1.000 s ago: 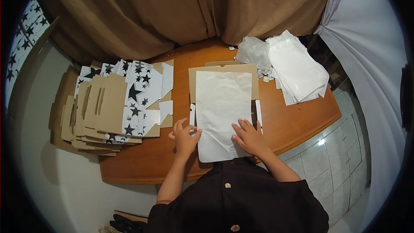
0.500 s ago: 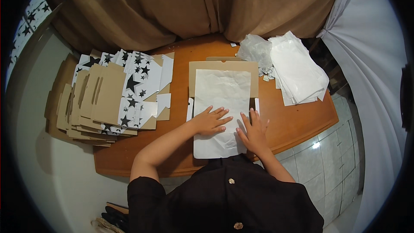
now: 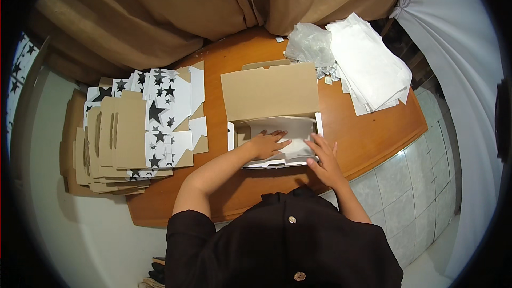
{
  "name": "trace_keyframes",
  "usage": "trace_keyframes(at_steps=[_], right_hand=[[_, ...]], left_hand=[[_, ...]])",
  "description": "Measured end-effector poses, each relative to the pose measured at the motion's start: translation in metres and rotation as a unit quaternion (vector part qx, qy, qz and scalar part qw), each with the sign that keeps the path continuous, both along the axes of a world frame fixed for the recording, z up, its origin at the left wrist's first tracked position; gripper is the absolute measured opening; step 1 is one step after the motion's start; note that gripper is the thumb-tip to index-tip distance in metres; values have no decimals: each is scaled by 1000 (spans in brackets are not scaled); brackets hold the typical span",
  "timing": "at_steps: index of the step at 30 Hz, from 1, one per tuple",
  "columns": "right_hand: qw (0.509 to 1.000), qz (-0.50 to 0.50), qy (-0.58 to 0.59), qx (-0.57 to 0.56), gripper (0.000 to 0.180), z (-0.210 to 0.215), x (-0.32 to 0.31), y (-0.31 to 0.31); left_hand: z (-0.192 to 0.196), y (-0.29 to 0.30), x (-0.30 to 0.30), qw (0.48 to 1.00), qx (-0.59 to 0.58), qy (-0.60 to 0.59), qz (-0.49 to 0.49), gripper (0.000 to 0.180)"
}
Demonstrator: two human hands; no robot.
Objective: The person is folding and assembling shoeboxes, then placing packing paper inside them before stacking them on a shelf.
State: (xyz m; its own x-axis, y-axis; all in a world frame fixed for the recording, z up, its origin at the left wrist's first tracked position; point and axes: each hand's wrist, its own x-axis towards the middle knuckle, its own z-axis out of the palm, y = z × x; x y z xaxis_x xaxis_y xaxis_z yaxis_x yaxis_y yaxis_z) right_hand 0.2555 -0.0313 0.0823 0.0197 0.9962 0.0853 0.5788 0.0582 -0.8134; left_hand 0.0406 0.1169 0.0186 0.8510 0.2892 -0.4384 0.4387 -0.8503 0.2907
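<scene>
An open cardboard box (image 3: pixel 271 90), brown inside with white outer sides, sits in front of me with its lid raised at the back. A white paper sheet (image 3: pixel 298 128) lies down inside it, lining the bottom and bending up at the sides. My left hand (image 3: pixel 266 145) is inside the box, fingers spread flat on the paper. At the box's right front edge is my right hand (image 3: pixel 324 157), its fingers stretched and apart, touching or just above the paper and the rim. Neither hand holds anything.
Stacked flat boxes (image 3: pixel 128 133), some printed with black stars, fill the table's left side. At the back right lie a pile of white paper sheets (image 3: pixel 368 64) and a clear plastic bag (image 3: pixel 309 45) with small packets. Brown curtains (image 3: pixel 160 16) hang behind the wooden table (image 3: pixel 368 138).
The paper sheet, which lay flat over the box and its lid, is now pushed down inside the box. Both hands moved with it, the left one into the box. The view shifted slightly.
</scene>
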Motion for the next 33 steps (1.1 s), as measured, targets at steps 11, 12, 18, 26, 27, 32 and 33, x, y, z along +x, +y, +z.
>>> trace_keyframes(at_steps=[11, 12, 18, 26, 27, 32, 33], right_hand=[[986, 118, -118, -14, 13, 5, 2, 16], [985, 104, -134, 15, 11, 7, 0, 19], [992, 13, -68, 108, 13, 22, 9, 51], [953, -242, -130, 131, 13, -65, 84, 159], [951, -246, -160, 95, 15, -71, 88, 169], [970, -88, -220, -55, 37, -84, 92, 214], [970, -89, -219, -53, 37, -90, 87, 216]], left_hand=[[13, 6, 19, 993, -109, 43, 4, 42], [9, 7, 14, 994, -106, 28, -4, 43], [38, 15, -17, 942, -277, -100, 159, 40], [112, -23, -53, 956, -179, -138, 185, 44], [112, -28, -54, 957, -163, -129, 204, 45], [107, -43, -61, 908, -208, -251, 262, 39], [108, -44, -58, 909, -206, -251, 261, 39]])
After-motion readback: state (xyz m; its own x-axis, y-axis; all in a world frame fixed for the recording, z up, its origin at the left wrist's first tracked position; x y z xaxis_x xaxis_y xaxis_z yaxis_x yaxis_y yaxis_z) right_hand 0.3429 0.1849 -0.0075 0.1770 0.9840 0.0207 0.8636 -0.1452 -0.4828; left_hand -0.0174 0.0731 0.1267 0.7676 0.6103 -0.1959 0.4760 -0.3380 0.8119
